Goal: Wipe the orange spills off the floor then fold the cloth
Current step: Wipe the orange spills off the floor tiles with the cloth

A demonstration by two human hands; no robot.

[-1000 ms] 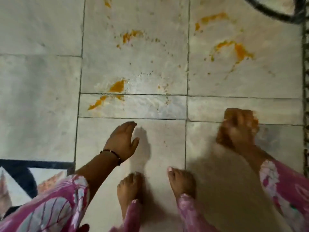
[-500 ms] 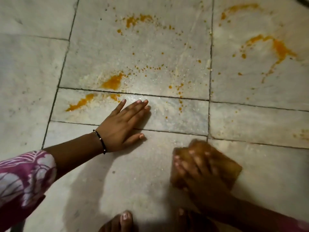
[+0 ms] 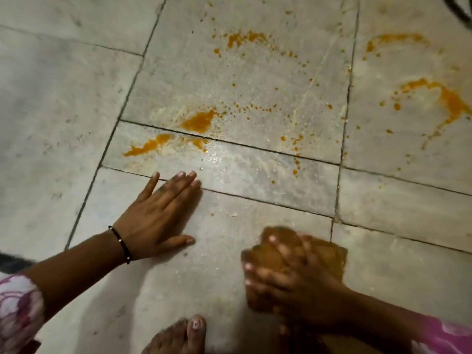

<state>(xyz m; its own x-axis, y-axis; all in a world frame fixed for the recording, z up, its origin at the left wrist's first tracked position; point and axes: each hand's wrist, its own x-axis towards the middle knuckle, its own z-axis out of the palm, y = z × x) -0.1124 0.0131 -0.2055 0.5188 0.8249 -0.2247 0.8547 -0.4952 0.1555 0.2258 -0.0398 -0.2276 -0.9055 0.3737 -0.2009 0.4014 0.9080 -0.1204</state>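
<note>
left hand (image 3: 153, 221) lies flat on the floor (image 3: 63, 111), centre-left of frame, fingers together and extended, thumb out to the side, holding nothing. the flat palm and straight forearm suggest it serves as a brace for a crouched person leaning forward; a toe (image 3: 195, 325) shows at the bottom edge. a thin bracelet (image 3: 120, 244) sits on the wrist.

right hand (image 3: 288, 277), lower right of frame, is pressed down on the cloth (image 3: 329, 254), fingers spread over it rather than closed around it. the image is blurred there, so exact finger contact is unclear. the cloth is brown-orange, bunched, lying on the floor under the palm. a spread hand likely keeps more cloth in contact with the tile.

spills (image 3: 199, 121): thick orange patch and streak just above the left fingertips, across a tile joint; speckles through the centre; a curved smear (image 3: 449, 103) at upper right; more blotches at top. all are well apart from the cloth.

judgement: wiping is early, most spills untouched. the tile near the cloth looks mostly clean with a pale film. folding not yet begun.
</note>
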